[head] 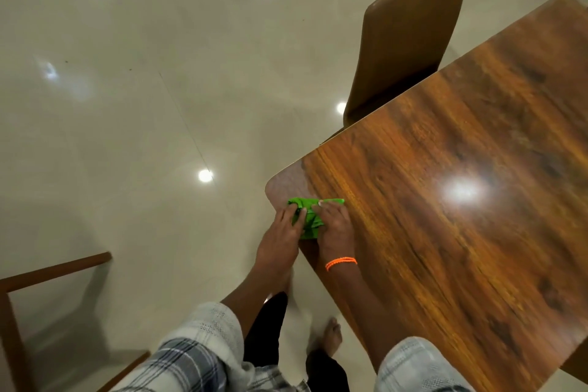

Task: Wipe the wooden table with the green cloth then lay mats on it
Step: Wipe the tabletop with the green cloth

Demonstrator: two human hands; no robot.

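Green cloth point(308, 219), crumpled up, sits right at the near rounded corner of the glossy wooden table point(461, 232), so that's where the action is. Both hands are on it. The left hand point(284, 232) comes in from the floor side, with its fingers curled over the left part of the cloth and gripping the bunched fabric. The right hand point(334, 226) lies on the right part, fingers bent down onto the cloth and the tips pressing near its far edge; it looks like it's holding the fabric too, though the picture is a bit blurry there. An orange beaded band point(341, 263) wraps the right wrist. Checked grey-and-white sleeves point(203, 356) are rolled up on both forearms.

A tan moulded chair point(410, 48) is tucked against the far edge of the table, its back rising above the tabletop. Shiny cream floor tiles point(127, 89) reflect several ceiling lights, and one bright glare spot lands on the table as well. A brown wooden frame point(54, 270) shows at the lower left, near the person's bare foot point(332, 336) on the floor.
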